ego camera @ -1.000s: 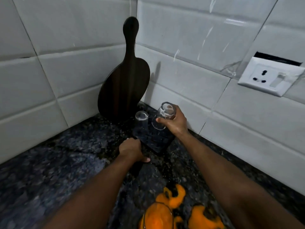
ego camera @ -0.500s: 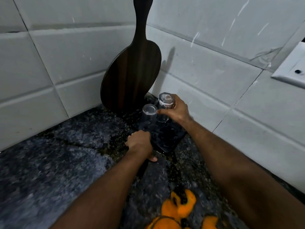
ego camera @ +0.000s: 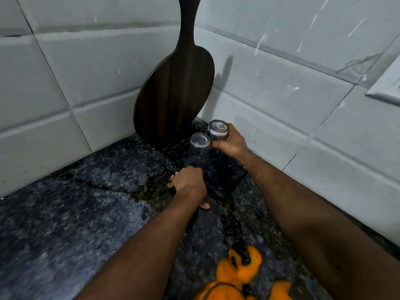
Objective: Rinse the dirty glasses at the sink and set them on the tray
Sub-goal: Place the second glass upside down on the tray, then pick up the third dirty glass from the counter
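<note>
A: Head view. What is being shown, and in what number?

B: Two clear glasses are being shown, both inverted on one small dark tray (ego camera: pixel 225 180) that is lying in the corner of a speckled dark countertop (ego camera: pixel 86 213). The near glass (ego camera: pixel 198 148) is standing free on the tray's far-left part. The far glass (ego camera: pixel 218 132) is being gripped around its side by the right hand (ego camera: pixel 230 144), base uppermost, just beside the near glass; whether its rim is already touching the tray cannot be told, since the fingers are hiding it.

A: And the other hand?

B: The left hand (ego camera: pixel 190 185) is being held curled at the tray's near-left edge, thumb tip visible below; the edge appears to be pinched, though the contact itself is being hidden by the knuckles.

A: What else is being counted?

B: One dark wooden paddle-shaped board (ego camera: pixel 175 96) is being leaned upright against the tiled wall (ego camera: pixel 281 94) in the corner, directly behind the tray. One white switch plate (ego camera: pixel 387 87) is being cut off at the right edge. An orange patterned item (ego camera: pixel 236 278) is being seen, blurred, at the bottom edge.
</note>
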A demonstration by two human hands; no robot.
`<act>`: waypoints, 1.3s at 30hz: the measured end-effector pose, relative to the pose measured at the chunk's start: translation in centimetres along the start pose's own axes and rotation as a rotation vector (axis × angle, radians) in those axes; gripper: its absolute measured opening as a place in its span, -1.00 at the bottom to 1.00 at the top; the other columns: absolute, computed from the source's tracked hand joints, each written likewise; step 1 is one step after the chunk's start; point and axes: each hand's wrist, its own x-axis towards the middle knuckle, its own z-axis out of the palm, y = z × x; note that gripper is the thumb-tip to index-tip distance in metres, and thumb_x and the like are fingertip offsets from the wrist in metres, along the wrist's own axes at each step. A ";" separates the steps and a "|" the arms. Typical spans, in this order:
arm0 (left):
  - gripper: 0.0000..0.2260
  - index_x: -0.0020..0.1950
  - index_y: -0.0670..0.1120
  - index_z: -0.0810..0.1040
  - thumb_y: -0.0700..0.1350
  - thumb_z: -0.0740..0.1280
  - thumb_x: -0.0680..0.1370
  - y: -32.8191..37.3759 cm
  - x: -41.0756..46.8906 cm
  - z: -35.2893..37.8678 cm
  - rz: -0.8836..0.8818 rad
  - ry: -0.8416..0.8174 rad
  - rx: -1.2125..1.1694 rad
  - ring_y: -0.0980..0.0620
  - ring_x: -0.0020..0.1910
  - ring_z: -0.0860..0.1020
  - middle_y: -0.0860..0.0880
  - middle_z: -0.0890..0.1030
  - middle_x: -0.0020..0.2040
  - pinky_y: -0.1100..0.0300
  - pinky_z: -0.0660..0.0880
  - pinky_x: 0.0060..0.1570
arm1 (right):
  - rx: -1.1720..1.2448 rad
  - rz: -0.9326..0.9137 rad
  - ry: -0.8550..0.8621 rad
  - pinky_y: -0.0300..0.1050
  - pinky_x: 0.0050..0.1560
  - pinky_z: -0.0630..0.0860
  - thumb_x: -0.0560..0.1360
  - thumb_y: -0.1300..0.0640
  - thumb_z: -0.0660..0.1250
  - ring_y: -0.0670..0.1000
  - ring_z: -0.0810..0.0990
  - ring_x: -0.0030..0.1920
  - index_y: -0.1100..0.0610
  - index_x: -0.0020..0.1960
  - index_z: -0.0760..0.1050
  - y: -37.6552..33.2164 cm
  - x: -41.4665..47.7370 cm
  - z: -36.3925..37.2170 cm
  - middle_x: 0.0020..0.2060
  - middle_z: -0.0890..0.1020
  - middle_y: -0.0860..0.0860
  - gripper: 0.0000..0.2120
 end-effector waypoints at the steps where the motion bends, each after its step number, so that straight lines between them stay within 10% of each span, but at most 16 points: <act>1: -0.48 0.28 -0.16 0.57 -0.09 0.61 0.37 -0.1 -0.1 0.0 -0.007 -0.009 -0.006 -0.16 0.28 0.54 -0.13 0.58 0.27 -0.16 0.55 0.17 | -0.003 0.016 -0.010 -0.21 0.17 0.42 0.22 0.06 0.62 -0.03 0.56 0.15 -0.01 0.39 0.34 -0.2 -0.1 0.0 0.11 0.60 -0.09 -0.18; 8: -0.24 0.37 -0.04 0.45 0.25 0.58 0.28 -2.2 -3.0 0.5 -0.040 -0.048 -0.083 -0.21 0.40 0.41 -0.13 0.48 0.37 -0.45 0.15 0.38 | -0.117 0.043 0.031 -0.23 0.07 0.37 0.46 0.16 0.44 0.16 0.49 0.27 0.12 0.58 -0.12 -1.6 -6.7 -1.8 0.36 0.45 0.16 -0.08; 12: -0.58 0.18 -0.03 0.55 0.16 0.47 0.44 -3.2 -5.9 0.9 -0.011 0.075 -0.206 -0.21 0.22 0.53 -0.13 0.58 0.19 -0.37 0.25 0.37 | -0.131 -0.027 -0.126 -0.11 0.18 0.44 0.42 0.12 0.47 0.02 0.49 0.21 0.08 0.46 0.17 0.0 -11.6 -1.9 0.18 0.49 -0.01 -0.27; 18: -0.81 -0.18 -0.19 0.63 -0.13 0.29 0.51 -3.6 -11.5 0.0 0.089 -0.011 -0.377 -0.20 -0.19 0.65 -0.28 0.62 -0.21 0.06 0.63 -0.18 | -0.147 -0.083 -0.477 0.08 0.17 0.55 0.55 0.12 0.28 0.09 0.62 0.10 -0.04 0.07 0.51 1.3 -18.7 -2.4 0.08 0.65 0.07 -0.87; 22: -0.74 -0.07 -0.23 0.68 -0.12 0.25 0.57 -3.9 -15.8 -1.4 0.144 -0.128 -0.425 -0.11 -0.23 0.71 -0.17 0.73 -0.15 0.12 0.61 -0.29 | -0.132 -0.094 -0.628 -0.32 -0.10 0.50 0.64 0.25 0.15 0.06 0.63 0.14 0.18 0.24 0.52 1.5 -23.0 -3.3 0.16 0.64 0.10 -0.76; 32: -0.67 0.02 -0.25 0.62 0.01 0.24 0.63 -2.6 -22.4 -0.1 0.143 -0.389 -0.317 -0.18 -0.25 0.71 -0.29 0.70 -0.17 -0.06 0.68 -0.13 | -0.122 -0.153 -0.709 -0.44 -0.23 0.39 0.55 0.42 0.14 -0.25 0.50 -0.16 0.22 0.27 0.51 2.0 -28.5 -5.3 0.07 0.60 0.02 -0.64; 39: -0.68 -0.04 -0.41 0.60 -0.21 0.15 0.63 2.2 -23.1 -2.2 0.237 -0.260 -0.249 -0.22 -0.27 0.71 -0.32 0.68 -0.27 -0.10 0.68 -0.16 | -0.006 -0.249 -0.644 0.11 0.11 0.55 0.45 0.38 0.40 0.10 0.55 0.18 0.10 0.38 0.33 3.2 -30.4 -8.9 0.28 0.52 0.14 -0.43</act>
